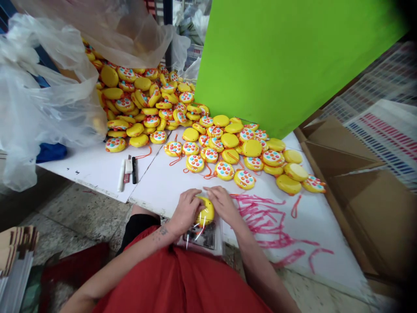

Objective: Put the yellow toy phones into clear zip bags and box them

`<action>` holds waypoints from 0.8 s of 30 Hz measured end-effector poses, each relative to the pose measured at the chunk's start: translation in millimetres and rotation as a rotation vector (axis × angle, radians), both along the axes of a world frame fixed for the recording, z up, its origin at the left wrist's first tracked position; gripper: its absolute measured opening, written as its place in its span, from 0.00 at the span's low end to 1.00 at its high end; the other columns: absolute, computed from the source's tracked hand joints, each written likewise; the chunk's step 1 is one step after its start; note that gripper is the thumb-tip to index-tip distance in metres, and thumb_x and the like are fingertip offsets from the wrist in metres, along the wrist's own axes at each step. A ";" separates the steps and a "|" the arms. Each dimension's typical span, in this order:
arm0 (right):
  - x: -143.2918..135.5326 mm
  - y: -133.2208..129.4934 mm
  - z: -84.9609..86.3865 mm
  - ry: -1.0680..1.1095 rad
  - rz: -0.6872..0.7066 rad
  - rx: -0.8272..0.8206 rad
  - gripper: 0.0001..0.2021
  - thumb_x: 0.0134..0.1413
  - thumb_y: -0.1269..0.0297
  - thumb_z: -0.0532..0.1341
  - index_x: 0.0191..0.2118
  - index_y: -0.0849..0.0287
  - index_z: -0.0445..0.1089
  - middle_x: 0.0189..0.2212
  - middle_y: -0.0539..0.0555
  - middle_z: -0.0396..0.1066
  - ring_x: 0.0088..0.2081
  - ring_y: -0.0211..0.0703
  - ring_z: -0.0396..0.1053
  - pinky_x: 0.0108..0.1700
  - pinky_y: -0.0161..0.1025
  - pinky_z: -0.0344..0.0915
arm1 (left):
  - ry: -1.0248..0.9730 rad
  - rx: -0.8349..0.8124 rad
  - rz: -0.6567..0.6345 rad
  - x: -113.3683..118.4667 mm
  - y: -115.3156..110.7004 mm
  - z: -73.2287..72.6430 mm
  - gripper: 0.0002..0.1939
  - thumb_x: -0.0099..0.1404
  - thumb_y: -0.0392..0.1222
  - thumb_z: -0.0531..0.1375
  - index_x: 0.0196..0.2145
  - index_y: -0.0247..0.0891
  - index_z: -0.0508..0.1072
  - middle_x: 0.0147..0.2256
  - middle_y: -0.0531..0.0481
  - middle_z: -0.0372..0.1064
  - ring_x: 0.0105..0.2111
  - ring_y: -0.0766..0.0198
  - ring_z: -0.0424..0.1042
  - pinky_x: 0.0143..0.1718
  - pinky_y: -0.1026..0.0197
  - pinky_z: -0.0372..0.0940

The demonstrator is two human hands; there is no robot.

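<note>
Close to my body, at the table's front edge, a yellow round toy [206, 212] lies in a clear plastic bag [217, 237]. My left hand [187, 208] is closed on the bag and toy from the left. From the right, my right hand [222, 203] has its fingers together at the bag's top edge, beside the toy. A dark printed sheet shows below the toy through the plastic. Beyond my hands lie several loose yellow toys with coloured dots, one [244, 179] just past my right hand.
A large heap of yellow toys [143, 100] spills from a plastic bag at the back left. A green board [280, 56] stands behind. White and black markers [134, 170] lie left. Pink scribbles [267, 221] mark the table's right. Cardboard boxes [368, 208] stand beyond it.
</note>
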State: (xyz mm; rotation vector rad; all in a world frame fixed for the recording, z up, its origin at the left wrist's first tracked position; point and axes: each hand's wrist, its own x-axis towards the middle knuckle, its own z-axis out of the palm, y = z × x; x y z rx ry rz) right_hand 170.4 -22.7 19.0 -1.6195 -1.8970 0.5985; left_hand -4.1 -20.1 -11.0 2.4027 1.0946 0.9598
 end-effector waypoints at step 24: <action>-24.3 -38.4 10.5 0.677 -0.465 0.014 0.20 0.58 0.55 0.52 0.55 0.56 0.59 0.34 0.54 0.69 0.28 0.41 0.70 0.30 0.40 0.70 | -0.315 -0.495 0.144 -20.7 8.2 38.8 0.21 0.63 0.46 0.57 0.50 0.35 0.59 0.47 0.41 0.61 0.41 0.61 0.66 0.41 0.58 0.64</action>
